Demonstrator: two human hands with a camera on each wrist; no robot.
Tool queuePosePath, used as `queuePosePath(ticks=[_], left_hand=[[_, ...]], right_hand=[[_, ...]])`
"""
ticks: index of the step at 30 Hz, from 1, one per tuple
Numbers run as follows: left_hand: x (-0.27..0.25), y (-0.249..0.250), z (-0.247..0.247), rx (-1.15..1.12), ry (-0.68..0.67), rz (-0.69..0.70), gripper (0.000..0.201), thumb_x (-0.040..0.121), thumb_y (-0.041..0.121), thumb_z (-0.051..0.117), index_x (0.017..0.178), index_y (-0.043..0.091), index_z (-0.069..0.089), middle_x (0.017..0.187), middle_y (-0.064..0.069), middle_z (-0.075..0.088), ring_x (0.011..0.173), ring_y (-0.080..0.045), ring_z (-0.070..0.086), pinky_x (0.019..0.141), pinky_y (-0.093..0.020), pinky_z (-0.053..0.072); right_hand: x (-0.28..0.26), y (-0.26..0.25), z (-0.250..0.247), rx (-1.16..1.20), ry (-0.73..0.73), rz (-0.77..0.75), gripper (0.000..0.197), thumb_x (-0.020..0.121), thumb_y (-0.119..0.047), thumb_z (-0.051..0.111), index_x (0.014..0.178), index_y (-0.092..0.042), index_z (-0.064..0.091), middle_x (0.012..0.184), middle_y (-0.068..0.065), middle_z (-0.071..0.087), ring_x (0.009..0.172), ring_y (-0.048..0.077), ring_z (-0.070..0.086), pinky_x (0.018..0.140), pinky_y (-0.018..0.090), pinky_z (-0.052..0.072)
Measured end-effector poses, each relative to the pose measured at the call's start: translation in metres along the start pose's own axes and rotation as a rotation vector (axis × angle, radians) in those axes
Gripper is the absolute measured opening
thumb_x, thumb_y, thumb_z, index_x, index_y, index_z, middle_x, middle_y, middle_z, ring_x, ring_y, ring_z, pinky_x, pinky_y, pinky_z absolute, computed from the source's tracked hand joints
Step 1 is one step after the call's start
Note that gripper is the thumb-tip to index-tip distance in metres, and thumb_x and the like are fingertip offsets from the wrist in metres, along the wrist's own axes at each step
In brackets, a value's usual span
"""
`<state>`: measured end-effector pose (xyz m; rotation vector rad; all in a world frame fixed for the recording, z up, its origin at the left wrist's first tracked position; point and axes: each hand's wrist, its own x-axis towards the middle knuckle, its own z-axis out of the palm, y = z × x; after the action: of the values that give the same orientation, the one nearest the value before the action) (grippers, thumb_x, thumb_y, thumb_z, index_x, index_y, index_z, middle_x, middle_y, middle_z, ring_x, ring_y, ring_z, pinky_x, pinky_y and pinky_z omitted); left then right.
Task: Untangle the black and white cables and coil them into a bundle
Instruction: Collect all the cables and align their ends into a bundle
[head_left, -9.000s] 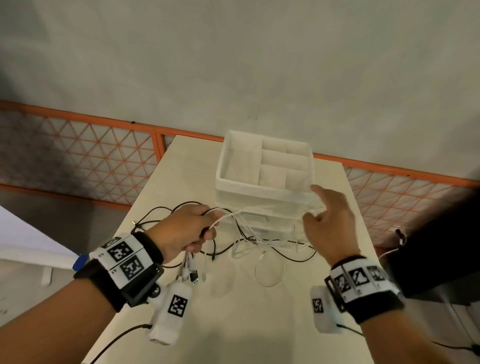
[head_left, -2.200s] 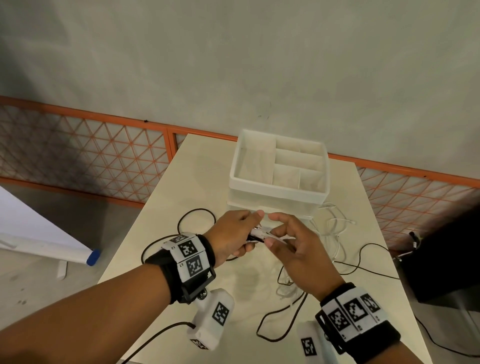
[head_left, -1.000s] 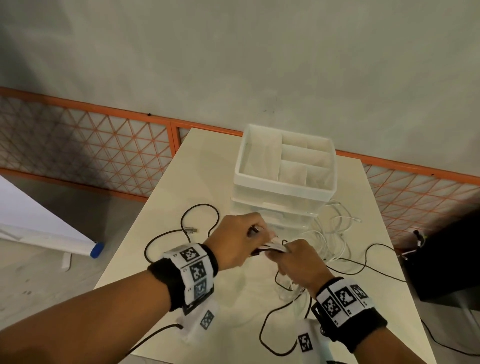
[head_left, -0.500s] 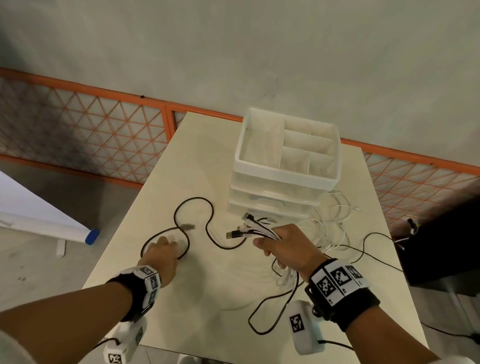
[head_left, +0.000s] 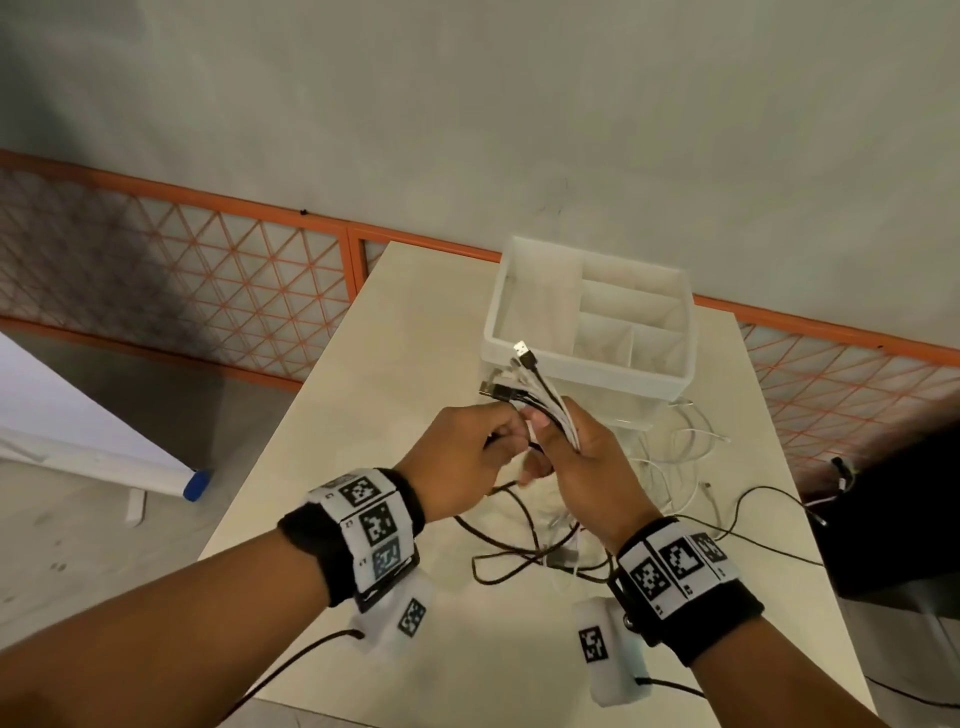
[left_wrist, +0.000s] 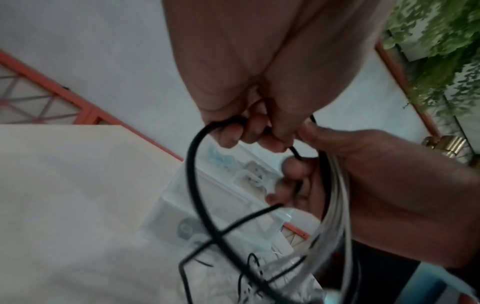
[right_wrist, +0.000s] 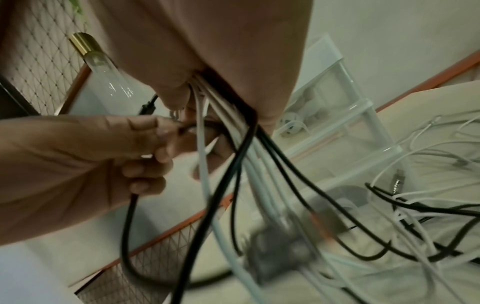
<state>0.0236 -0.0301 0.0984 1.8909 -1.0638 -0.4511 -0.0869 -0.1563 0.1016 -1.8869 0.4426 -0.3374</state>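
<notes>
My right hand (head_left: 576, 457) grips a bunch of black and white cable ends (head_left: 535, 397) held above the table, their plugs pointing up and left toward the organiser. My left hand (head_left: 467, 457) is right beside it and holds a thick black cable (left_wrist: 193, 168) that loops down from its curled fingers (left_wrist: 249, 133). In the right wrist view the gathered black and white cables (right_wrist: 233, 131) hang from my right hand, with the left hand's fingers (right_wrist: 148, 148) curled round the black cable. The rest of the cables (head_left: 670, 467) lie loose and tangled on the table below and to the right.
A white plastic drawer organiser (head_left: 592, 332) with open top compartments stands at the back of the cream table (head_left: 395, 374). An orange mesh fence (head_left: 182, 280) runs behind the table. A dark object (head_left: 893, 519) sits at the right edge. A white board (head_left: 78, 431) lies on the floor at left.
My left hand has come back from the table's left side, bringing the black cable up to my right hand. The right hand has lifted its bunch of cable ends higher.
</notes>
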Motion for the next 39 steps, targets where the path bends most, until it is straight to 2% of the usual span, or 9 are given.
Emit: queuePosePath(ticks=[3, 9, 14, 17, 19, 25, 31, 35, 39], left_hand=[[0.0, -0.001, -0.006, -0.06, -0.008, -0.004, 0.01, 0.092, 0.027, 0.066, 0.083, 0.022, 0.067, 0.064, 0.018, 0.057, 0.06, 0.002, 0.049, 0.062, -0.01, 0.037], [-0.017, -0.042, -0.034, -0.092, -0.102, -0.251, 0.035, 0.099, 0.044, 0.049, 0.084, 0.025, 0.075, 0.051, 0.012, 0.038, 0.053, -0.009, 0.034, 0.057, -0.023, 0.031], [-0.016, -0.026, -0.035, 0.151, -0.317, -0.124, 0.027, 0.099, 0.036, 0.052, 0.098, 0.026, 0.077, 0.076, 0.021, 0.061, 0.074, 0.013, 0.053, 0.072, -0.007, 0.035], [-0.004, 0.006, -0.012, 0.264, -0.337, 0.086, 0.02, 0.096, 0.032, 0.06, 0.1, 0.024, 0.078, 0.074, 0.019, 0.054, 0.071, 0.005, 0.052, 0.069, -0.006, 0.033], [0.0, 0.022, 0.002, 0.268, -0.247, 0.194, 0.015, 0.094, 0.026, 0.064, 0.097, 0.021, 0.077, 0.078, 0.018, 0.057, 0.07, -0.002, 0.05, 0.068, -0.009, 0.035], [-0.003, 0.01, -0.018, 0.062, -0.141, -0.062, 0.017, 0.096, 0.029, 0.059, 0.088, 0.017, 0.069, 0.077, 0.004, 0.07, 0.066, -0.008, 0.058, 0.068, -0.026, 0.047], [-0.008, 0.029, -0.016, 0.118, -0.215, 0.012, 0.029, 0.096, 0.027, 0.06, 0.071, 0.014, 0.07, 0.051, 0.018, 0.057, 0.048, -0.001, 0.046, 0.052, -0.015, 0.033], [-0.005, 0.029, -0.018, -0.073, -0.053, -0.134, 0.039, 0.085, 0.057, 0.063, 0.097, 0.02, 0.067, 0.082, 0.011, 0.068, 0.073, -0.005, 0.062, 0.069, -0.025, 0.054], [-0.008, 0.041, -0.008, -0.636, -0.203, -0.358, 0.061, 0.085, 0.075, 0.032, 0.116, 0.028, 0.052, 0.114, -0.004, 0.069, 0.099, -0.012, 0.069, 0.095, -0.037, 0.055]], right_hand=[[-0.008, 0.005, -0.014, -0.055, 0.09, 0.031, 0.021, 0.103, -0.037, 0.051, 0.094, -0.025, 0.066, 0.051, -0.018, 0.053, 0.05, 0.001, 0.046, 0.06, 0.028, 0.041], [-0.02, 0.027, -0.066, -0.088, 0.332, 0.127, 0.029, 0.101, -0.039, 0.053, 0.083, -0.02, 0.063, 0.047, -0.015, 0.045, 0.049, 0.009, 0.039, 0.059, 0.033, 0.037], [-0.03, 0.014, -0.068, -0.216, 0.067, 0.227, 0.019, 0.102, -0.031, 0.053, 0.089, -0.028, 0.067, 0.064, -0.003, 0.071, 0.054, 0.015, 0.065, 0.061, 0.028, 0.052], [-0.029, -0.003, -0.037, -0.16, -0.06, 0.203, 0.016, 0.102, -0.035, 0.053, 0.103, -0.031, 0.069, 0.08, 0.001, 0.078, 0.066, 0.02, 0.074, 0.062, 0.029, 0.057], [-0.028, -0.009, -0.022, -0.008, -0.059, 0.227, 0.021, 0.104, -0.036, 0.051, 0.105, -0.023, 0.069, 0.069, 0.004, 0.073, 0.058, 0.031, 0.067, 0.056, 0.037, 0.055], [-0.036, -0.005, -0.041, 0.082, 0.076, 0.231, 0.027, 0.104, -0.034, 0.051, 0.092, -0.022, 0.072, 0.051, -0.007, 0.034, 0.047, 0.012, 0.03, 0.05, 0.029, 0.027], [-0.041, -0.012, -0.036, -0.093, -0.1, 0.125, 0.025, 0.103, -0.033, 0.052, 0.097, -0.018, 0.071, 0.05, -0.012, 0.053, 0.046, 0.003, 0.044, 0.049, 0.019, 0.039], [-0.04, -0.011, -0.037, -0.071, -0.08, 0.089, 0.021, 0.103, -0.033, 0.053, 0.1, -0.02, 0.07, 0.048, -0.019, 0.049, 0.045, 0.001, 0.041, 0.049, 0.011, 0.033], [-0.041, -0.013, -0.032, -0.141, -0.152, 0.011, 0.017, 0.101, -0.035, 0.055, 0.093, -0.024, 0.065, 0.053, -0.023, 0.054, 0.049, -0.002, 0.05, 0.053, 0.01, 0.036]])
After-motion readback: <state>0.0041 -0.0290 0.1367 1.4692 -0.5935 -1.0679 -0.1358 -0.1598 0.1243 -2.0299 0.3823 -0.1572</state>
